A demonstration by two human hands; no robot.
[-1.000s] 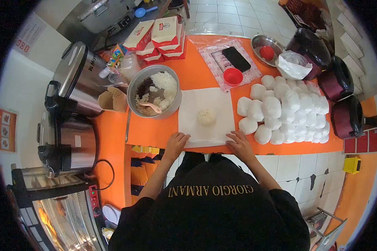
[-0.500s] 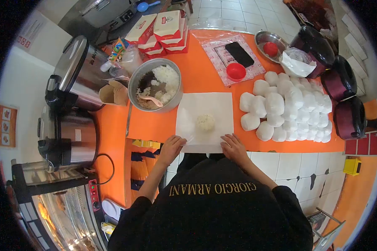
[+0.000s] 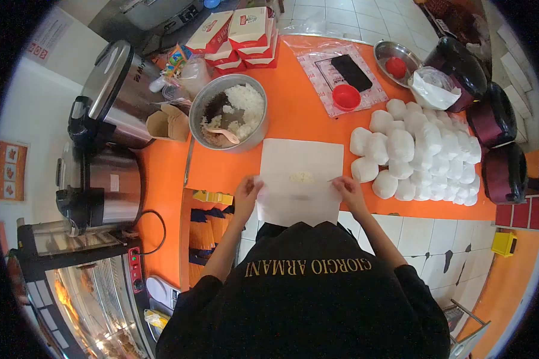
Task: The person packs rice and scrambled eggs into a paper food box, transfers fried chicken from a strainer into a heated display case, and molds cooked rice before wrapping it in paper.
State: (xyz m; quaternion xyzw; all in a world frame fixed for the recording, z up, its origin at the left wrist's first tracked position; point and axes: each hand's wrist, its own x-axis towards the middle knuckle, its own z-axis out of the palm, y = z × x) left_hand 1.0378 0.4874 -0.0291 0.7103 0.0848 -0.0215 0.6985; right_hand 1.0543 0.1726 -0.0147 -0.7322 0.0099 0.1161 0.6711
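A white paper sheet (image 3: 302,155) lies at the front of the orange table, its near part raised and bent over. A mound of white rice (image 3: 302,177) rests on it, partly hidden behind the lifted paper. My left hand (image 3: 247,196) pinches the sheet's left edge, and my right hand (image 3: 347,191) pinches the right edge. Beyond my left hand stands a metal pot (image 3: 262,127) of rice with a pink spoon (image 3: 224,135) in it. To the right of my right hand, several white wrapped bundles (image 3: 401,146) are piled up.
Red-and-white boxes (image 3: 248,30) are stacked at the back. A red cup (image 3: 345,97) and a black phone-like slab (image 3: 351,72) lie on a pink printed sheet. A metal bowl (image 3: 382,55) sits farther right. Large cookers (image 3: 111,185) line the left side, dark-red ones (image 3: 502,170) the right.
Both hands have lifted the paper's near edge and folded it up toward the rice, which is now partly covered. The whole view has shifted slightly.
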